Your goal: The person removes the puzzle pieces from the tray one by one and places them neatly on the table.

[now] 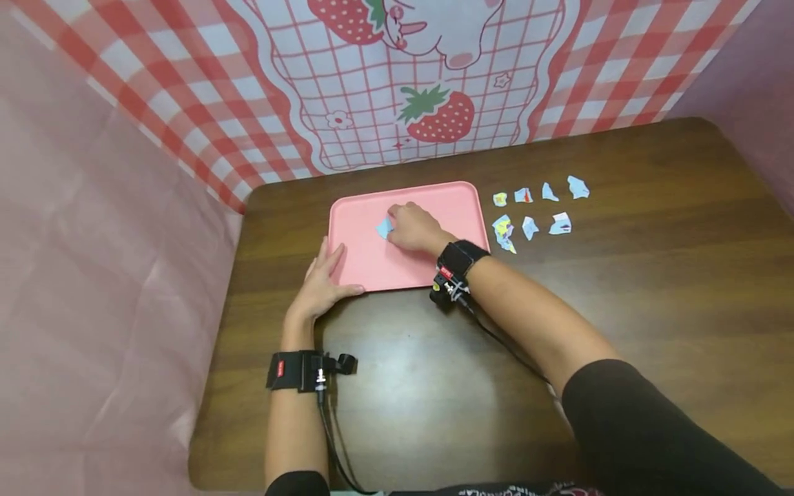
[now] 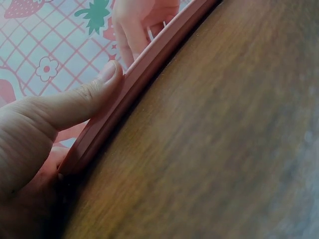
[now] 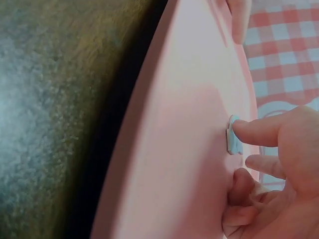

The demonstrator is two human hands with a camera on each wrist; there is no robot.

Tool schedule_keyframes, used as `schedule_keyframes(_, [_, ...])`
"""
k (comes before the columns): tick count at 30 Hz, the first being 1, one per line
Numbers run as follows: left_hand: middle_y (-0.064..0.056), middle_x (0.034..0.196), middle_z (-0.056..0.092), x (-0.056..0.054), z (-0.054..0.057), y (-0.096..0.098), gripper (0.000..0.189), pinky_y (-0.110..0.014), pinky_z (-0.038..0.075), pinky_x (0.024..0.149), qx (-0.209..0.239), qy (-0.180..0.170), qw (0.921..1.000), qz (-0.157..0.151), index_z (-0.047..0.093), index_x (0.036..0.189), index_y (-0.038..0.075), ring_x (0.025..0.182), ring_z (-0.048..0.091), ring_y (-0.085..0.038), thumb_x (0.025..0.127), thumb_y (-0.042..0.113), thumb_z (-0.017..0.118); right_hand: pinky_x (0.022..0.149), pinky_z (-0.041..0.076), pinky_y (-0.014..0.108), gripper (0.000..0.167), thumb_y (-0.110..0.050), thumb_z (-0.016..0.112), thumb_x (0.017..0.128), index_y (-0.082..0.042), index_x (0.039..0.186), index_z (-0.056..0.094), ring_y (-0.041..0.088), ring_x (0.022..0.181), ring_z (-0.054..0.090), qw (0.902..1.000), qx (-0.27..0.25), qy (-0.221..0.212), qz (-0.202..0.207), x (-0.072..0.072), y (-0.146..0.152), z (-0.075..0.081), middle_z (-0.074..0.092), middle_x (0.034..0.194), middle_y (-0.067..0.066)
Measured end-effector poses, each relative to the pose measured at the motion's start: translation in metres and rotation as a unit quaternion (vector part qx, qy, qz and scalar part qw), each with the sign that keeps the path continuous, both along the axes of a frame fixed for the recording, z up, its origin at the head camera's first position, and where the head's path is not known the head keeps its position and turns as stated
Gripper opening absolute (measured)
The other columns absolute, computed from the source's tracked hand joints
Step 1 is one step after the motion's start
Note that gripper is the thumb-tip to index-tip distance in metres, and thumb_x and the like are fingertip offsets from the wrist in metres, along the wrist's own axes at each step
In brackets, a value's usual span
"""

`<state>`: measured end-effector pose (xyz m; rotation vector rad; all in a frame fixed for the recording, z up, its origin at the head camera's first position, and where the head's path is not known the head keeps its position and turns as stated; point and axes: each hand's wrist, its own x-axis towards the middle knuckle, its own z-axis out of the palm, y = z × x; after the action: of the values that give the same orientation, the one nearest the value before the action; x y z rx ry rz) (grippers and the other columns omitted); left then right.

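A pink tray (image 1: 422, 269) lies on the wooden table. My left hand (image 1: 319, 286) rests at its near left corner, fingers spread, one reaching inside the rim. In the left wrist view, the thumb (image 2: 94, 97) lies along the tray's rim. My right hand (image 1: 417, 227) is over the tray's middle with its fingertips at a small light blue paper piece (image 1: 383, 228). The right wrist view shows a fingertip against that blue piece (image 3: 233, 137), with the other fingers bent in; part of the piece is hidden by the hand.
Right of the tray, several irregular paper pieces lie in two rows, among them a yellow-and-blue one (image 1: 504, 231) and a pale blue one (image 1: 578, 187). A strawberry-print cloth (image 1: 372, 103) hangs behind the table (image 1: 620, 275). Cables run from both wrist cameras.
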<state>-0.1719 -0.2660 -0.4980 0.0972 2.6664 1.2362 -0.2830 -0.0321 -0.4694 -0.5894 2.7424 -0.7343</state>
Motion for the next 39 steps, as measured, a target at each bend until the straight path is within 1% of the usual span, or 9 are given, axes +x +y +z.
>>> schedule_keyframes(4, [0.004,0.169,-0.011,-0.002,-0.002,0.002,0.109,-0.07,0.007,0.114,0.0,-0.001,1.0,-0.002,0.026,0.161,0.021,0.151,-0.005,-0.044,0.075,0.044,0.089,0.086,0.048,0.044,0.054,-0.02,0.063,0.09,-0.009,0.142,0.055,0.025,0.11,0.053,0.9998,0.016,0.0,-0.008,0.001,0.001,0.0,0.059,0.124,0.013])
schedule_keyframes(8, [0.005,0.168,-0.011,-0.002,-0.003,0.003,0.109,-0.069,0.008,0.114,0.001,0.0,1.0,0.0,0.026,0.161,0.021,0.151,-0.005,-0.044,0.075,0.044,0.089,0.08,0.049,0.043,0.049,-0.019,0.065,0.088,-0.009,0.135,0.054,0.025,0.098,0.055,0.9997,0.007,-0.001,-0.023,0.003,0.001,0.0,0.057,0.114,0.011])
schedule_keyframes(11, [0.005,0.168,-0.012,0.0,-0.003,0.003,0.11,-0.07,0.008,0.114,-0.002,-0.002,1.0,-0.001,0.026,0.162,0.021,0.151,-0.005,-0.044,0.075,0.045,0.088,0.08,0.049,0.043,0.049,-0.016,0.067,0.085,-0.008,0.131,0.051,0.025,0.094,0.056,0.9992,-0.013,0.0,-0.038,0.004,0.001,-0.001,0.058,0.111,0.01])
schedule_keyframes(14, [0.003,0.168,-0.013,0.0,-0.003,0.003,0.109,-0.07,0.008,0.113,-0.006,-0.002,1.0,-0.002,0.025,0.162,0.02,0.151,-0.005,-0.045,0.076,0.045,0.088,0.079,0.049,0.043,0.05,-0.01,0.065,0.084,-0.008,0.131,0.048,0.025,0.093,0.058,0.9982,-0.037,0.003,-0.047,0.006,0.002,-0.001,0.061,0.109,0.008])
schedule_keyframes(20, [0.002,0.169,-0.012,0.001,-0.004,0.004,0.108,-0.068,0.008,0.115,-0.006,-0.002,1.0,-0.004,0.026,0.162,0.019,0.151,-0.004,-0.044,0.076,0.044,0.088,0.08,0.05,0.042,0.045,-0.005,0.06,0.089,-0.008,0.132,0.048,0.026,0.091,0.063,0.9934,-0.094,-0.012,-0.064,0.009,0.012,-0.002,0.068,0.11,0.01])
schedule_keyframes(25, [0.001,0.168,-0.012,0.001,-0.002,0.004,0.107,-0.068,0.006,0.115,-0.014,0.0,0.9999,-0.011,0.026,0.161,0.017,0.15,-0.004,-0.047,0.077,0.042,0.088,0.082,0.052,0.037,0.039,-0.003,0.064,0.093,-0.005,0.13,0.05,0.026,0.092,0.068,0.9817,-0.172,-0.039,-0.073,0.011,0.025,0.002,0.071,0.107,0.014])
schedule_keyframes(30, [0.002,0.168,-0.012,0.001,-0.001,0.003,0.108,-0.068,0.006,0.115,-0.012,0.006,0.9998,-0.011,0.025,0.161,0.018,0.151,-0.004,-0.045,0.077,0.042,0.088,0.079,0.051,0.034,0.039,-0.002,0.066,0.092,-0.004,0.128,0.053,0.023,0.086,0.067,0.9729,-0.212,-0.028,-0.089,0.014,0.042,0.012,0.071,0.098,0.014])
schedule_keyframes(35, [0.002,0.168,-0.013,0.0,-0.001,0.003,0.109,-0.069,0.006,0.114,-0.01,0.002,0.9998,-0.016,0.024,0.162,0.019,0.151,-0.005,-0.044,0.077,0.043,0.088,0.071,0.048,0.03,0.038,-0.002,0.066,0.09,-0.003,0.127,0.054,0.02,0.076,0.065,0.961,-0.253,-0.016,-0.111,0.024,0.075,0.022,0.071,0.09,0.013])
schedule_keyframes(39, [0.004,0.168,-0.013,0.0,0.001,0.002,0.108,-0.07,0.005,0.114,-0.005,-0.003,0.9999,-0.008,0.025,0.162,0.02,0.151,-0.007,-0.044,0.077,0.041,0.088,0.063,0.048,0.024,0.036,0.0,0.064,0.091,0.001,0.125,0.053,0.016,0.068,0.062,0.9475,-0.292,-0.013,-0.129,0.031,0.109,0.023,0.069,0.084,0.013])
